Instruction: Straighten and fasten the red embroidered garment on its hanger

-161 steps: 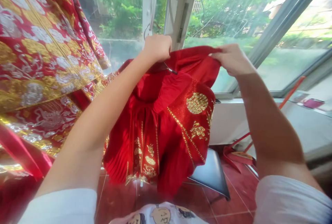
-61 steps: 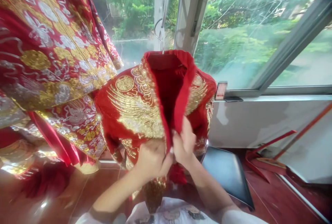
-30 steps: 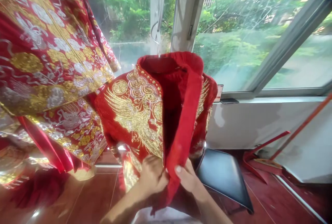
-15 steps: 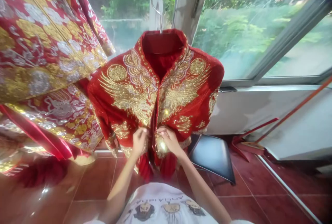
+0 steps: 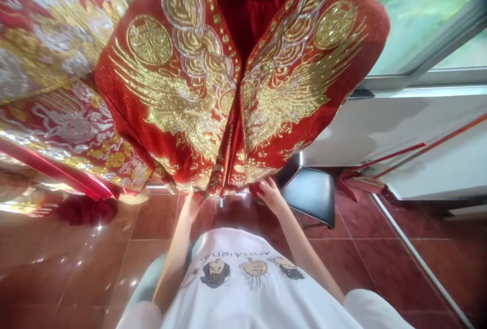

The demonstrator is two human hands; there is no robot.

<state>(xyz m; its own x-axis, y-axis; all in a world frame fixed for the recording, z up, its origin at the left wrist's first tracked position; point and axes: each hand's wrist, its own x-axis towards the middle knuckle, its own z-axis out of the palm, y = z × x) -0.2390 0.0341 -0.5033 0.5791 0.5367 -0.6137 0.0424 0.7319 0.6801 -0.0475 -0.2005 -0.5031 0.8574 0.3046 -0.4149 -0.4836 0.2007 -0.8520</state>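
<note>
Along jacket [image 5: 171,100] hem: left hand [image 5: 193,207], right hand [image 5: 272,198]; grip closure unclear. I judge cloth soft, embroidery [image 5: 292,95] fragile; hold plain edges.

A red jacket [image 5: 163,98] with gold and silver embroidery fills the upper middle of the view. Its collar is open, and lower down the two front sides come near each other. The left hand [image 5: 193,204] and the right hand [image 5: 271,195] are both at its bottom edge, one on each side of the front; the grip of the fingers is not clear. On the left there is another embroidered garment [image 5: 57,29]. A black chair [image 5: 310,194] stands near the right hand, on the reddish tiled floor [image 5: 152,263].
</note>
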